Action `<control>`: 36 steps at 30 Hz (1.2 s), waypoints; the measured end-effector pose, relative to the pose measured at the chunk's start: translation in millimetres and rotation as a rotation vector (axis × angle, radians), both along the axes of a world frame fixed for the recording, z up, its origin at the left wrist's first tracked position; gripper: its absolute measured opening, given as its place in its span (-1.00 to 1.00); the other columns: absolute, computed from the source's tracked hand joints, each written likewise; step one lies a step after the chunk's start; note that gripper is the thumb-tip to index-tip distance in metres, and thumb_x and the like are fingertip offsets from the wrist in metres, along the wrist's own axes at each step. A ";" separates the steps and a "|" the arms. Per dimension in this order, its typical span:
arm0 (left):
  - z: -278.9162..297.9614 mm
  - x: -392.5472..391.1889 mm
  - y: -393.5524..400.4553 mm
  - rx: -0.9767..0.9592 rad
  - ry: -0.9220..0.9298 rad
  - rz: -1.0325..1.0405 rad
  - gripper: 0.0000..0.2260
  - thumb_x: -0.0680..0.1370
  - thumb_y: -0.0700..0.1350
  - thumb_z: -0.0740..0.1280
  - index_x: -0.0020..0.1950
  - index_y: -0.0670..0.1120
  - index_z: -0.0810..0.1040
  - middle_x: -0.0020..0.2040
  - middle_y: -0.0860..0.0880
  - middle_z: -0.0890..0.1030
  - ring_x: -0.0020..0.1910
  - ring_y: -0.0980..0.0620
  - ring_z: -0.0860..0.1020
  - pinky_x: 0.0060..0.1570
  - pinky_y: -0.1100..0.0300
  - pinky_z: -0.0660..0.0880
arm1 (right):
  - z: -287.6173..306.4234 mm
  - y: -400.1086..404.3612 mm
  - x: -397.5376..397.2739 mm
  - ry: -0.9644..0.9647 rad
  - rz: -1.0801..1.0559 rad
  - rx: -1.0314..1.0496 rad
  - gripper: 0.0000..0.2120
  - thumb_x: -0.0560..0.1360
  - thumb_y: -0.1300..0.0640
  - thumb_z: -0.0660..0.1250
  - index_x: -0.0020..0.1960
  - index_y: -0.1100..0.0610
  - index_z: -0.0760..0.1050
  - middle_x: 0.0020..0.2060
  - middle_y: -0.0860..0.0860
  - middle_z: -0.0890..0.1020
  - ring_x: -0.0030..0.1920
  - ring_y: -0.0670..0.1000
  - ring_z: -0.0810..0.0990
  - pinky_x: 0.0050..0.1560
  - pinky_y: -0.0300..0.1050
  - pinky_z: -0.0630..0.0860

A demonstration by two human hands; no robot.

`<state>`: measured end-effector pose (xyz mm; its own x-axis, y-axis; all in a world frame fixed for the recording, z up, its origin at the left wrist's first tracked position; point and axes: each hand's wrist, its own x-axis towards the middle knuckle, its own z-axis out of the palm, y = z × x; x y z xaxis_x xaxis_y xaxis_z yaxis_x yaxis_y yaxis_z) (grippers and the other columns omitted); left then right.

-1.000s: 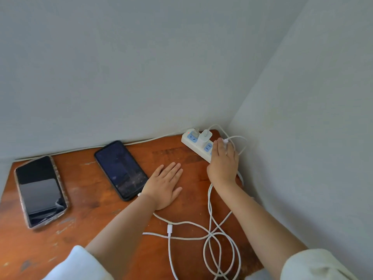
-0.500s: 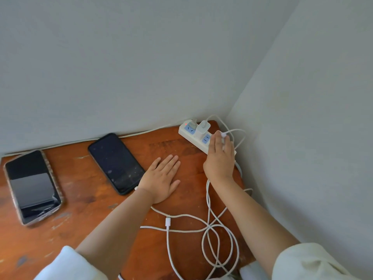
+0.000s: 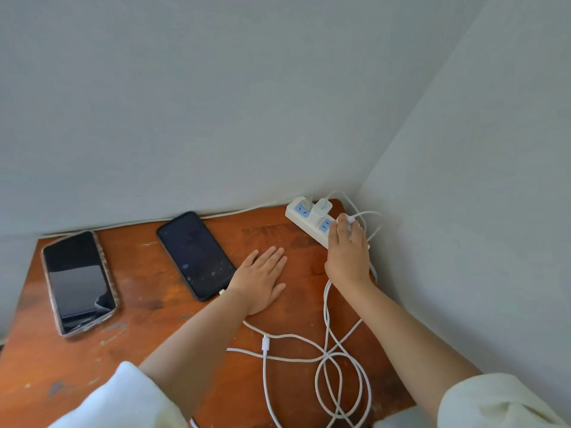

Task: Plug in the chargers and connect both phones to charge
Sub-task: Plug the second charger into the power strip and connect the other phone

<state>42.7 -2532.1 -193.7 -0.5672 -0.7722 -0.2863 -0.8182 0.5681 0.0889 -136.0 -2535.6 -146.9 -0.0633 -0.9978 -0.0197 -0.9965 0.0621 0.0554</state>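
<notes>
A white power strip (image 3: 309,222) lies in the table's far right corner with one white charger (image 3: 321,208) plugged in. My right hand (image 3: 347,251) rests on the strip's near end, fingers closed over a second white charger plug whose cable (image 3: 369,214) loops out past my fingertips. My left hand (image 3: 261,279) lies flat and open on the wood. A black phone (image 3: 196,254) lies beside it with a white cable connector at its near end. A second phone in a patterned case (image 3: 78,281) lies at the left with no cable at it.
White cables (image 3: 327,362) tangle in loops on the wooden table (image 3: 148,329) near the front right, with a loose connector (image 3: 265,344). Grey walls close off the back and the right side. The strip's own cord (image 3: 241,210) runs along the back wall.
The view has shifted a little; both hands stay where they were, the right one still pressed on the strip's near end with the plug.
</notes>
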 end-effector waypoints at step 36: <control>22.1 236.4 108.3 0.112 0.060 -0.060 -0.36 0.54 0.15 0.12 0.46 0.03 -0.18 0.52 0.01 -0.16 0.36 0.11 -0.36 0.34 0.15 -0.32 | -2.8 172.5 171.9 -0.615 -0.396 0.106 -0.63 0.51 0.21 0.29 0.30 0.16 0.36 0.13 0.12 0.61 0.10 0.09 0.59 0.05 -0.12 0.56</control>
<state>279.2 -2423.8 -171.5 -0.6304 -0.7011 -0.3332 -0.7741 0.5999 0.2024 35.9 -2363.1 -149.6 -0.3645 -0.8935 -0.2624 -0.7537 0.4485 -0.4804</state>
